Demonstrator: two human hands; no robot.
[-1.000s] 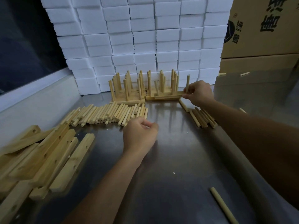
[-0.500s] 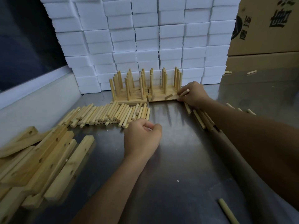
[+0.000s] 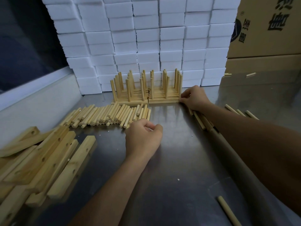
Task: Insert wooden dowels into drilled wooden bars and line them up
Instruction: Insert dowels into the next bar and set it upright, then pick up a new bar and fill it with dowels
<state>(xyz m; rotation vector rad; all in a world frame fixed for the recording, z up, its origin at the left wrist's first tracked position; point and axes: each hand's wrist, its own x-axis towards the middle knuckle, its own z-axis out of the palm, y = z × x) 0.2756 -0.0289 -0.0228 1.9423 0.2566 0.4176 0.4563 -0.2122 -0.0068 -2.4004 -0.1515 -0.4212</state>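
Two groups of drilled bars with upright dowels stand side by side at the back, the left group (image 3: pixel 130 101) and the right group (image 3: pixel 164 100). My right hand (image 3: pixel 194 98) pinches the right end of the front bar of the right group, fingers curled. No dowel shows in it. My left hand (image 3: pixel 143 137) rests on the steel table (image 3: pixel 179 160) as a fist, with nothing visible in it. A row of loose dowels (image 3: pixel 105 116) lies just behind it. Bare drilled bars (image 3: pixel 48 157) are piled at the left.
A wall of white foam blocks (image 3: pixel 146 38) rises behind the assembled bars, with cardboard boxes (image 3: pixel 268 30) at the right. More loose dowels (image 3: pixel 199 121) lie under my right forearm, others (image 3: pixel 236 111) beyond it, and one (image 3: pixel 228 209) near the front edge.
My right hand held a dowel upright at the right group, tilted it, then dropped to the end of the front bar; the dowel is out of sight. My left hand stayed put.
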